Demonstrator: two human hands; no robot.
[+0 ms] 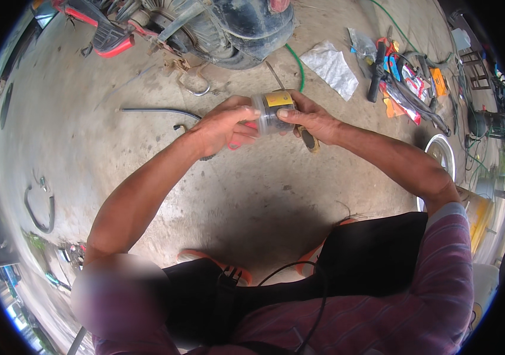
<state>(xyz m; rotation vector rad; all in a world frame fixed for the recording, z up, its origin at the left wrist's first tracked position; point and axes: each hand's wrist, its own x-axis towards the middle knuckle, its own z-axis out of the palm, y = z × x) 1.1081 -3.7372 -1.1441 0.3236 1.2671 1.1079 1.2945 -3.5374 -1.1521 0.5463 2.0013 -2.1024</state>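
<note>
Between my two hands, over the concrete floor, is a clear plastic jar (270, 123) with dark contents and a yellow label, lying on its side. My left hand (224, 125) grips its clear left end, slightly blurred. A red piece (235, 142) shows under those fingers; I cannot make out what it is. My right hand (311, 120) wraps round the labelled end, thumb across the side. Just below the right fingers shows a round dark thing with a yellowish rim (309, 140); whether that hand holds it, I cannot tell.
Ahead stands a dirty motorcycle (229, 32), partly in view. A black hose (161, 110) lies left of my hands. White cloth or sheeting (330, 68) and a heap of tools and packets (406, 83) are at far right. A white wheel rim (440, 148) sits by my right elbow.
</note>
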